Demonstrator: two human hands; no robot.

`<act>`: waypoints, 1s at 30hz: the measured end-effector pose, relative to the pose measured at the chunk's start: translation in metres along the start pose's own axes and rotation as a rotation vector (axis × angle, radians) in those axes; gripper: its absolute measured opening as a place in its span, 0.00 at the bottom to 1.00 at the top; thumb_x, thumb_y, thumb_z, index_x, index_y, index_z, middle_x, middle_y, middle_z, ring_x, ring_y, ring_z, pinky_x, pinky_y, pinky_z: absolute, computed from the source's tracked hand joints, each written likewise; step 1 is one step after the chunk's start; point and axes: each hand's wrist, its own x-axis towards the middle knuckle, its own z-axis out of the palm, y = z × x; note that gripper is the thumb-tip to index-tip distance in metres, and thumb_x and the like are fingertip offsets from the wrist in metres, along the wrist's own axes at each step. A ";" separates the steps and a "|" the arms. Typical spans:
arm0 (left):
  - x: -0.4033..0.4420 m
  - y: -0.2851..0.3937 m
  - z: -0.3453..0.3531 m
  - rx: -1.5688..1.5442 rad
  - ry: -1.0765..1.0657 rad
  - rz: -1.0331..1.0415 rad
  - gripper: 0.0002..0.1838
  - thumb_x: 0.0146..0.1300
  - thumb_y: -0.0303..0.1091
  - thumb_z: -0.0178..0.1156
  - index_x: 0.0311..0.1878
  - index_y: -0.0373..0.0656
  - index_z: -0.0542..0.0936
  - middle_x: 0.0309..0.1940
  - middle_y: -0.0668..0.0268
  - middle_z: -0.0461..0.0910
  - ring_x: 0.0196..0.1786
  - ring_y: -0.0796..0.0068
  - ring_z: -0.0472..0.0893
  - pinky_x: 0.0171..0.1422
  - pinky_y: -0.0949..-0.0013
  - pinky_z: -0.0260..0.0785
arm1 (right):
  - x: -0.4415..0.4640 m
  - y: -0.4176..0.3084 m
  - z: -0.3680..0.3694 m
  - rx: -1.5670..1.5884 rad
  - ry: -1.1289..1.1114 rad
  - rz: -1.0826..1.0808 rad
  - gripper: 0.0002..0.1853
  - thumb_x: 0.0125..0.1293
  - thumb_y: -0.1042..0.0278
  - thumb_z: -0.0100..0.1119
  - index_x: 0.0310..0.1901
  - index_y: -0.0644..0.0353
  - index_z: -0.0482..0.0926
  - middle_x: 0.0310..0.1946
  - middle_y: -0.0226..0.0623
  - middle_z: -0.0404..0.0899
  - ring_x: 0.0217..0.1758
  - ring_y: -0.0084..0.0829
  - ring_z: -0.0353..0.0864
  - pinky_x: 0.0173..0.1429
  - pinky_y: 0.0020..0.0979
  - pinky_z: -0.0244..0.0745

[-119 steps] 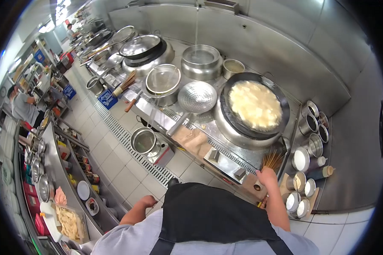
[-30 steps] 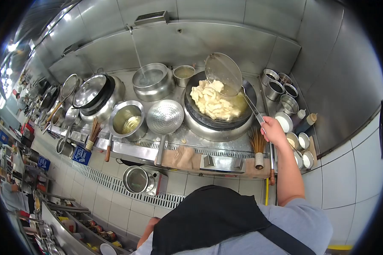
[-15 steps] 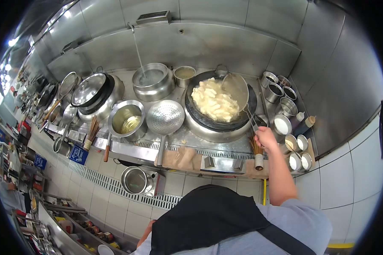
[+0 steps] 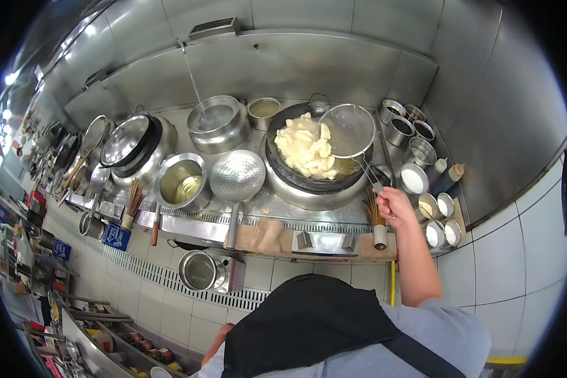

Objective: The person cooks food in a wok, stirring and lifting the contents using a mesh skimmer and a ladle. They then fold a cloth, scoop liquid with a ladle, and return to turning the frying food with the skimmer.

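My right hand [image 4: 395, 206] is closed around the handle of a round mesh strainer [image 4: 351, 129]. The strainer is over the right side of a dark wok [image 4: 277, 160], facing up more fully than side-on. Pale, chunky food pieces [image 4: 305, 146] are heaped in the wok, left of the strainer, with some liquid showing beside them. My left hand [image 4: 223, 332] is low by my apron, mostly covered by it, so its fingers do not show.
Left of the wok are a perforated ladle [image 4: 237, 175], a metal pot [image 4: 183, 183] with yellowish liquid and a water-filled pot [image 4: 217, 120] under a running tap. Seasoning containers [image 4: 414, 178] and squeeze bottles [image 4: 447, 178] line the right. A bamboo brush [image 4: 378, 227] stands near my right hand.
The strainer has shifted right across the wok and turned flatter, showing a wider round of mesh. The food heap now lies to its left. The view has shifted slightly.
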 end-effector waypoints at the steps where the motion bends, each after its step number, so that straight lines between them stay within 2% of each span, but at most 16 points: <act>1: 0.001 0.001 -0.001 0.008 0.001 0.003 0.27 0.54 0.56 0.56 0.46 0.41 0.81 0.47 0.49 0.79 0.54 0.53 0.76 0.58 0.58 0.68 | 0.005 -0.001 0.004 -0.048 0.005 -0.022 0.07 0.65 0.74 0.44 0.41 0.64 0.71 0.18 0.31 0.69 0.11 0.19 0.60 0.11 0.21 0.48; 7: 0.003 0.005 -0.004 0.017 0.020 0.035 0.28 0.54 0.56 0.56 0.46 0.41 0.81 0.47 0.48 0.78 0.55 0.52 0.76 0.58 0.58 0.68 | 0.044 -0.012 0.010 0.037 -0.034 -0.053 0.01 0.64 0.76 0.45 0.36 0.62 0.68 0.18 0.33 0.68 0.10 0.20 0.61 0.10 0.22 0.48; 10: 0.002 0.005 -0.004 0.031 0.030 0.061 0.28 0.54 0.56 0.56 0.46 0.41 0.81 0.47 0.48 0.78 0.55 0.52 0.76 0.59 0.58 0.68 | 0.055 -0.030 0.024 -0.300 0.151 -0.172 0.03 0.60 0.75 0.44 0.34 0.62 0.68 0.18 0.34 0.69 0.09 0.22 0.61 0.11 0.25 0.50; 11: 0.003 0.004 -0.004 0.038 0.036 0.071 0.28 0.54 0.56 0.56 0.46 0.41 0.81 0.47 0.48 0.78 0.55 0.52 0.76 0.59 0.58 0.68 | 0.057 -0.035 0.022 -0.300 0.149 -0.173 0.03 0.60 0.75 0.44 0.34 0.62 0.68 0.18 0.34 0.69 0.09 0.22 0.61 0.11 0.25 0.50; 13: 0.000 0.001 0.001 0.031 0.032 0.064 0.27 0.54 0.56 0.56 0.45 0.41 0.81 0.46 0.49 0.79 0.54 0.53 0.76 0.58 0.58 0.68 | 0.062 -0.046 0.011 -0.705 0.280 -0.329 0.06 0.60 0.75 0.43 0.31 0.64 0.71 0.17 0.34 0.70 0.10 0.24 0.64 0.12 0.27 0.56; 14: -0.006 0.003 0.003 0.011 0.027 0.039 0.27 0.54 0.55 0.56 0.45 0.40 0.81 0.46 0.49 0.79 0.54 0.53 0.76 0.58 0.58 0.68 | 0.061 -0.055 0.008 -0.898 0.337 -0.331 0.08 0.59 0.74 0.44 0.29 0.67 0.74 0.19 0.43 0.75 0.13 0.34 0.72 0.18 0.35 0.66; 15: -0.011 0.002 0.005 -0.002 0.022 0.017 0.27 0.54 0.55 0.56 0.45 0.40 0.81 0.45 0.49 0.79 0.53 0.53 0.77 0.58 0.58 0.68 | 0.070 -0.055 -0.008 -0.902 0.331 -0.329 0.08 0.59 0.74 0.44 0.29 0.67 0.74 0.19 0.43 0.75 0.13 0.34 0.72 0.18 0.35 0.66; 17: -0.020 -0.002 0.012 -0.018 0.012 -0.022 0.26 0.55 0.54 0.56 0.45 0.40 0.81 0.44 0.50 0.79 0.52 0.54 0.77 0.57 0.59 0.68 | 0.084 -0.051 -0.029 -1.512 0.474 -0.950 0.08 0.59 0.74 0.45 0.31 0.68 0.74 0.22 0.55 0.77 0.19 0.46 0.78 0.26 0.42 0.72; 18: -0.024 -0.006 0.016 -0.028 0.010 -0.039 0.26 0.55 0.54 0.56 0.45 0.40 0.81 0.44 0.50 0.80 0.52 0.54 0.77 0.56 0.59 0.69 | 0.081 -0.052 -0.033 -1.527 0.486 -0.848 0.09 0.59 0.73 0.46 0.33 0.70 0.75 0.25 0.63 0.76 0.25 0.54 0.79 0.35 0.46 0.74; 19: -0.028 -0.009 0.020 -0.030 0.004 -0.055 0.26 0.55 0.54 0.56 0.45 0.40 0.81 0.43 0.51 0.80 0.51 0.55 0.78 0.56 0.59 0.69 | 0.080 -0.052 -0.034 -1.526 0.483 -0.850 0.09 0.59 0.73 0.46 0.33 0.70 0.75 0.25 0.63 0.76 0.25 0.54 0.79 0.35 0.46 0.74; 21: -0.035 -0.013 0.024 -0.042 -0.002 -0.078 0.25 0.55 0.53 0.56 0.44 0.40 0.81 0.42 0.51 0.80 0.50 0.55 0.78 0.55 0.59 0.69 | 0.075 -0.053 -0.039 -1.453 0.373 -0.578 0.08 0.58 0.74 0.46 0.28 0.69 0.73 0.20 0.56 0.76 0.16 0.46 0.77 0.23 0.42 0.71; 22: -0.038 -0.014 0.026 -0.050 -0.001 -0.088 0.25 0.55 0.52 0.56 0.44 0.40 0.81 0.41 0.52 0.80 0.50 0.56 0.78 0.55 0.60 0.69 | 0.071 -0.055 -0.041 -1.452 0.368 -0.582 0.08 0.58 0.74 0.46 0.28 0.69 0.73 0.20 0.56 0.76 0.16 0.46 0.77 0.23 0.42 0.71; 24: -0.045 -0.013 0.028 -0.061 0.002 -0.109 0.24 0.56 0.52 0.56 0.44 0.39 0.81 0.40 0.52 0.81 0.49 0.56 0.79 0.54 0.60 0.70 | 0.051 -0.064 -0.039 -0.990 0.172 -0.080 0.07 0.59 0.74 0.47 0.27 0.66 0.72 0.16 0.43 0.73 0.10 0.34 0.70 0.13 0.34 0.60; 25: -0.049 -0.013 0.029 -0.073 0.006 -0.116 0.24 0.56 0.51 0.56 0.44 0.39 0.81 0.40 0.53 0.81 0.48 0.57 0.79 0.54 0.60 0.70 | 0.032 -0.068 -0.028 -0.807 0.154 -0.022 0.06 0.60 0.75 0.46 0.27 0.61 0.71 0.13 0.30 0.68 0.06 0.18 0.60 0.08 0.24 0.46; 27: -0.052 -0.011 0.029 -0.089 0.016 -0.130 0.23 0.56 0.50 0.56 0.44 0.39 0.81 0.39 0.53 0.81 0.47 0.57 0.80 0.53 0.61 0.70 | 0.033 -0.065 -0.042 -0.686 0.066 0.141 0.04 0.63 0.74 0.47 0.31 0.62 0.71 0.14 0.30 0.68 0.07 0.20 0.61 0.09 0.24 0.49; 30: -0.056 -0.006 0.027 -0.101 0.022 -0.138 0.22 0.57 0.49 0.57 0.43 0.39 0.81 0.37 0.54 0.82 0.46 0.58 0.80 0.52 0.61 0.71 | 0.050 -0.024 -0.032 -0.398 -0.072 0.229 0.05 0.66 0.73 0.47 0.38 0.62 0.74 0.16 0.28 0.68 0.10 0.17 0.58 0.12 0.22 0.49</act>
